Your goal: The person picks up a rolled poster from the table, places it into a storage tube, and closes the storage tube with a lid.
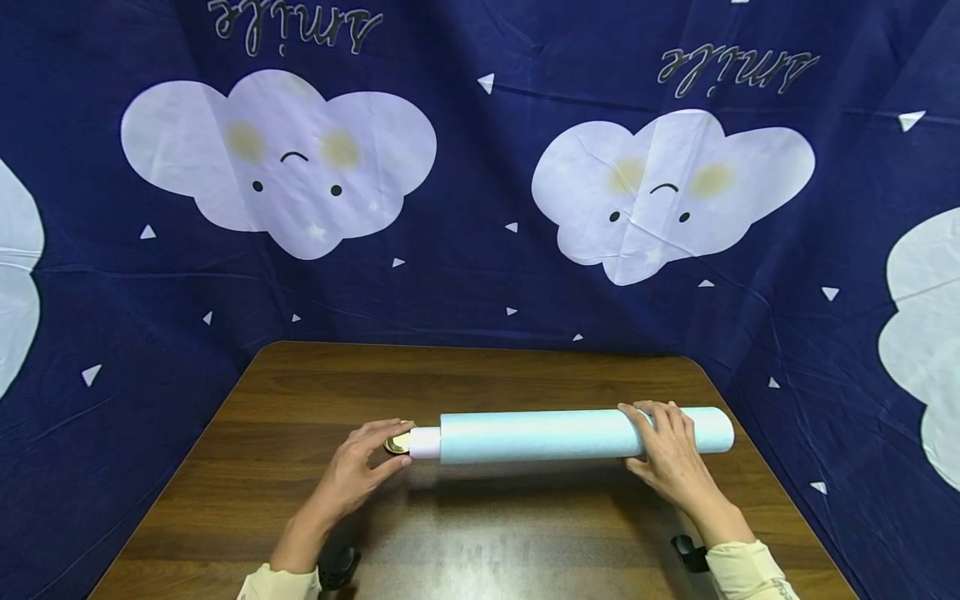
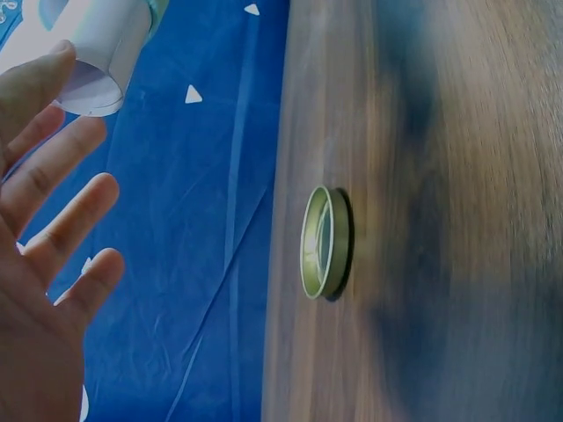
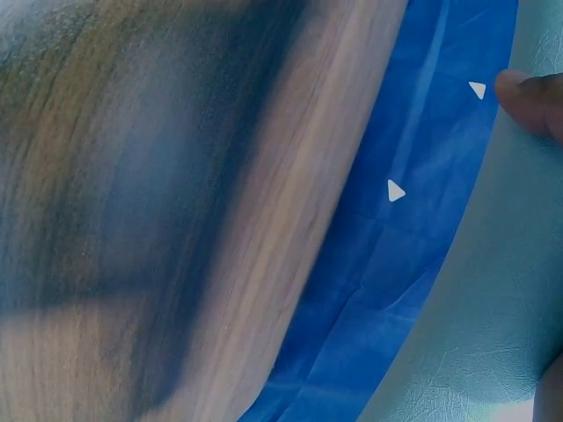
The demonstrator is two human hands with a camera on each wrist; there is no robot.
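Observation:
A long light blue tube (image 1: 532, 435) is held level above the table. From its left end sticks out a narrower white inner tube (image 1: 425, 442), whose hollow end faces the left hand in the left wrist view. My left hand (image 1: 360, 465) has its forefinger and thumb tips right at the rim of that white end. Its other fingers (image 2: 75, 224) are spread and loosely extended. My right hand (image 1: 670, 454) grips the blue tube near its right end, fingers over the top and thumb on the near side. Below the left hand, a round gold lid (image 2: 327, 243) lies on the table.
The brown wooden table (image 1: 480, 379) has rounded far corners. Behind and beside it hangs a dark blue cloth (image 1: 480, 192) printed with white clouds and small triangles. Black wrist devices (image 1: 339, 568) sit at both sleeves.

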